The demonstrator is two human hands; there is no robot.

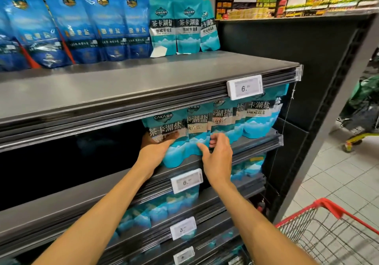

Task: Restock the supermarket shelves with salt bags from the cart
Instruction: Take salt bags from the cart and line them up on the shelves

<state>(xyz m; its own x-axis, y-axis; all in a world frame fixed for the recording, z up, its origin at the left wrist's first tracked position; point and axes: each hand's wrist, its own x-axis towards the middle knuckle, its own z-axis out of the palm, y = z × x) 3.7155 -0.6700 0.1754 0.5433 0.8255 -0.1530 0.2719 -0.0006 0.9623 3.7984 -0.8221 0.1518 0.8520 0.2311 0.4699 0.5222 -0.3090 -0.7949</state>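
Both hands reach onto the second shelf (256,141) of a dark supermarket rack, where teal salt bags stand upright in a row along its front edge. The left hand (155,147) holds the leftmost teal salt bag (168,139) from its left side: the palm lies against the pouch and the fingers curl round it behind the front face, partly hidden. That bag stands at the left end of the row, its base on the shelf's front edge. The right hand (217,156) is beside it, fingers loosely spread and bent, with the fingertips (214,141) touching the lower part of the next bag (198,129) in the row; whether they pinch it cannot be told. More teal bags (258,117) continue to the right, up to the shelf's right end. The left part of this shelf is dark.

On the top shelf (143,80), toward its back edge, stand dark blue salt bags (86,28) on the left and three teal bags (184,22) to their right. White price tags (245,87) are clipped to the front edges of the shelves, and lower shelves hold further teal bags (162,207). The red-rimmed wire cart (328,234) is at the lower right, on the tiled floor (338,172).
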